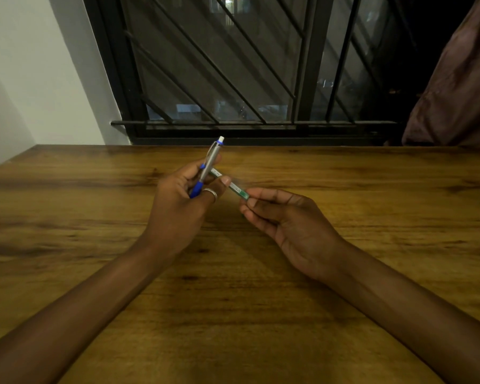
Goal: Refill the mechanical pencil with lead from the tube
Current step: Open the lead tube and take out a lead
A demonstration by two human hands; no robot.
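My left hand (183, 198) grips a mechanical pencil (209, 163) with a silver barrel, blue grip and white eraser cap, which points up and away from me. A small green and white lead tube (234, 187) slants between both hands. My right hand (286, 217) pinches its near green end, while its far end passes behind the pencil, touching my left fingertips. A ring sits on a left finger. Both hands hover above the wooden table (233, 300).
The table's far edge meets a dark window with metal bars (219, 79). A white wall (25, 79) stands at the left and a brown curtain (455, 92) hangs at the right.
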